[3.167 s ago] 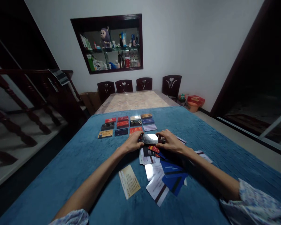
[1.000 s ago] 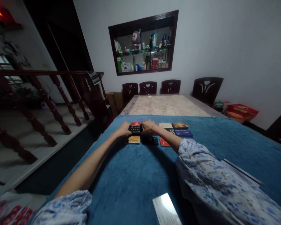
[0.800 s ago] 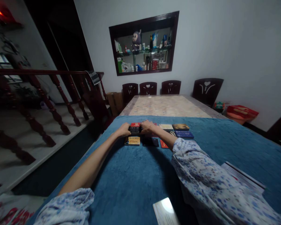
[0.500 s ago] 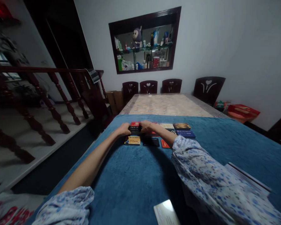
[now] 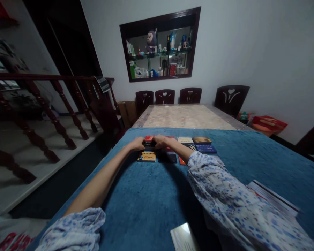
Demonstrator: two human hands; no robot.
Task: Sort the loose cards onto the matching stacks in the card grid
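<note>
Blue plush cloth (image 5: pixel 151 195) is laid over the near part of the worktop (image 5: pixel 183 116); bare marble-look surface shows beyond it, centre frame.

L hand (image 5: pixel 137 143) and R hand (image 5: pixel 160 141) are met at the far edge of the cloth, just left of centre frame. Dark card (image 5: pixel 147 143) is pinched between them, with L fingers curled narrow on its left end and R fingers curled narrow on its right end. The card is mostly covered by fingertips. Lifted vs. flat on the cloth: cannot be told.

Cards are laid in rows around the hands:
- red card (image 5: pixel 149 138): directly above the dark card, touching or nearly so.
- yellow card (image 5: pixel 146 157): just below it.
- black card (image 5: pixel 167 158): just right of the yellow one.
- orange-red card (image 5: pixel 181 161): partly hidden by the floral sleeve (image 5: pixel 225 195) of the R arm.
- pale card (image 5: pixel 185 140), brown card (image 5: pixel 201 140), blue card (image 5: pixel 206 149): right of the hands, close together.

Misc.: a loose pale card (image 5: pixel 181 238) lies at the bottom edge, cut off by the frame. A stack of cards (image 5: pixel 273 202) lies lower right, well apart from the rows. Four dark chairs (image 5: pixel 164 96) are set at the far end of the worktop. A wall niche (image 5: pixel 159 45) w/ a plush toy (image 5: pixel 151 36) is seen upper centre.
</note>
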